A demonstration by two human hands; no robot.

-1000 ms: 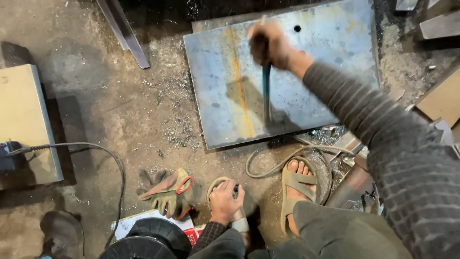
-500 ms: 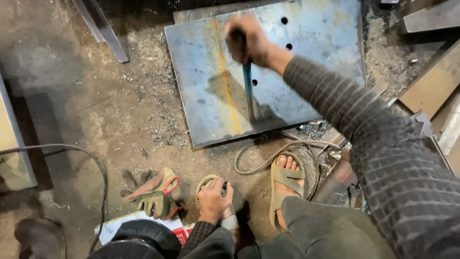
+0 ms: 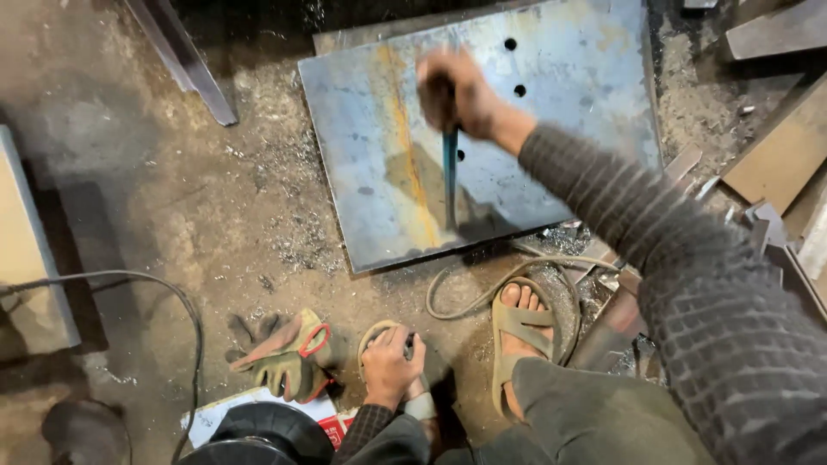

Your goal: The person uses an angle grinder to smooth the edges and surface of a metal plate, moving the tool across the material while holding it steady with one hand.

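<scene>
A large grey steel plate [image 3: 551, 164] with a rusty orange streak and three small drilled holes lies on the dirt floor ahead of me. My right hand [image 3: 461, 93] is closed around the top of a long blue-handled tool [image 3: 450, 176] that stands upright, its tip down on the plate near the front edge. My left hand [image 3: 389, 368] rests low on my left sandalled foot, fingers curled over a small grey object that I cannot identify. My right foot [image 3: 519, 331] in a tan sandal sits just below the plate.
A pair of worn work gloves [image 3: 284, 357] lies left of my left hand. A pale hose [image 3: 482, 284] loops around my right foot. A black cable [image 3: 138, 284] runs at left beside a tan slab [image 3: 30, 258]. Metal bars [image 3: 185, 60] and scrap pieces [image 3: 780, 155] lie around.
The view has shifted, so the plate sits more to the right and higher. My right hand stays gripped on the upright tool on the plate. My left hand remains on my foot.
</scene>
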